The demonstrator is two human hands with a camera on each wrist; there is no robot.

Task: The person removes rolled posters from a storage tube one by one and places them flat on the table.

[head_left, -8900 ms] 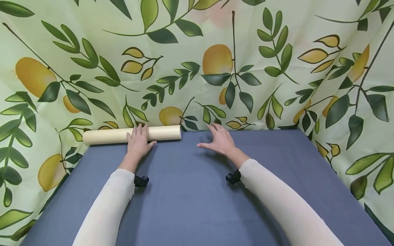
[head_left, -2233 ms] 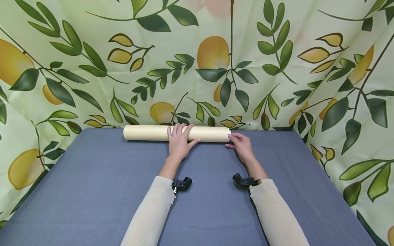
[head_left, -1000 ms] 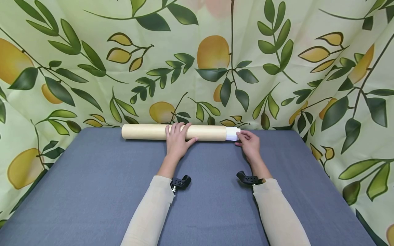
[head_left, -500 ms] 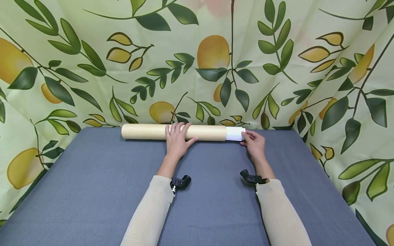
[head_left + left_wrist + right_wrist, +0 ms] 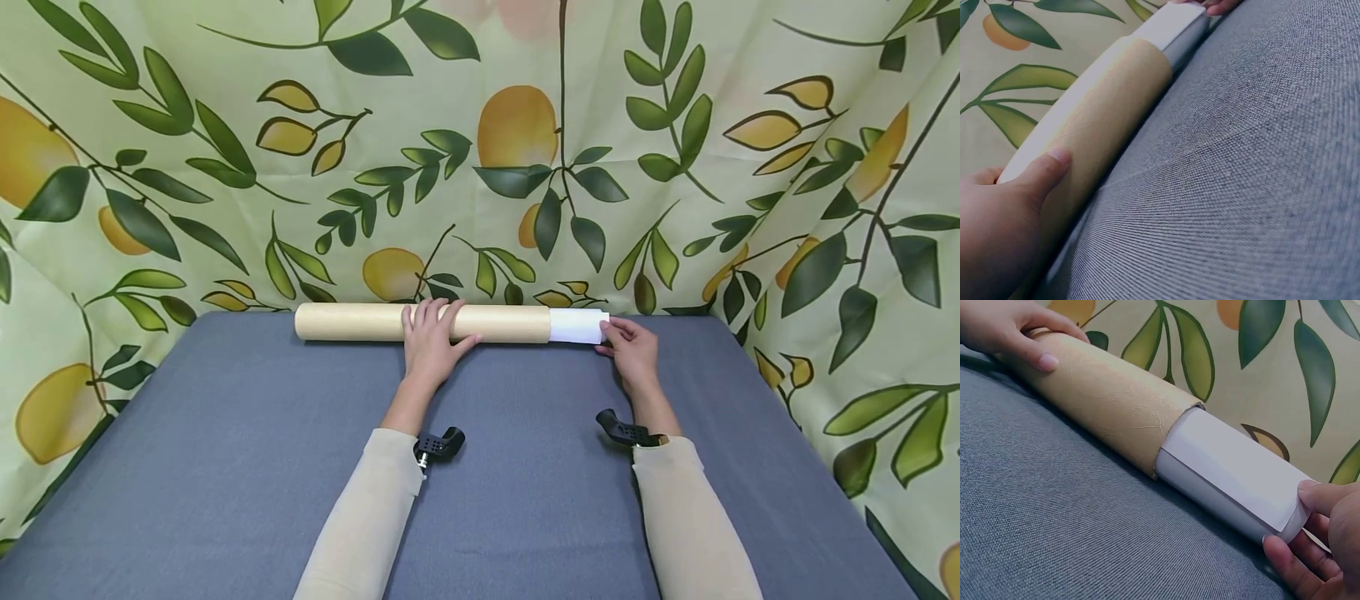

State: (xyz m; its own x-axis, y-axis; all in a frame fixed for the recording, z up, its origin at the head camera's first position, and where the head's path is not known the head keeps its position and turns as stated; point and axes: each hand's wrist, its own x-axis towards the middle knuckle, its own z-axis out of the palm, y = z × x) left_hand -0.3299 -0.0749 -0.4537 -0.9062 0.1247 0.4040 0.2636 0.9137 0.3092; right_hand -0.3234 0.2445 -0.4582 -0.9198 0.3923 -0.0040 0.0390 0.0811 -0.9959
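Note:
A tan cardboard tube (image 5: 345, 322) lies lengthwise along the back of the table. My left hand (image 5: 430, 346) holds it near the middle, thumb on the near side and fingers over the far side. Out of the tube's right end sticks a roll of white paper (image 5: 574, 326), its loose edge showing along the side in the right wrist view. My right hand (image 5: 632, 350) pinches the outer end of this paper roll (image 5: 1235, 472) between thumb and fingers. The rest of the roll is hidden inside the tube.
Grey-blue cloth covers the table (image 5: 517, 500). Directly behind the tube hangs a curtain (image 5: 450, 100) printed with leaves and fruit, which also closes off both sides. A black camera mount (image 5: 441, 446) sits on the left wrist, another black mount (image 5: 628, 431) on the right.
The right hand has moved rightward, drawing more white paper out of the tube. Earlier, the tube was shifted from the left toward the middle. Lately the left hand and tube have barely moved.

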